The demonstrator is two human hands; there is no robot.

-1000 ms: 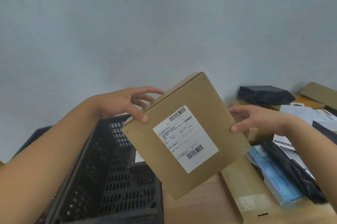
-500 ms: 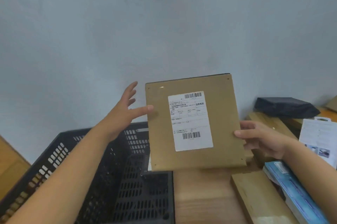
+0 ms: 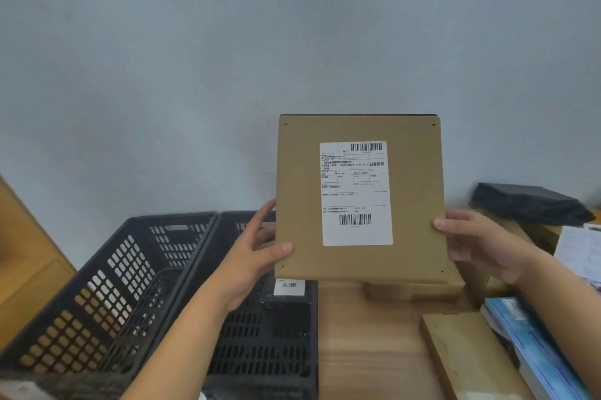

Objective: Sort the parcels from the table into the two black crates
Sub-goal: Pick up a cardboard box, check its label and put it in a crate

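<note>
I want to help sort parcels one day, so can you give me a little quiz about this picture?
1. True or false: the brown parcel lies flat on the table.
2. How many barcodes are on its white label? A one, B two, C four.
3. Fill in: the left hand and the right hand hold the parcel by its two ____.

Key
1. False: both hands hold it upright above the table.
2. B.
3. sides.
</note>
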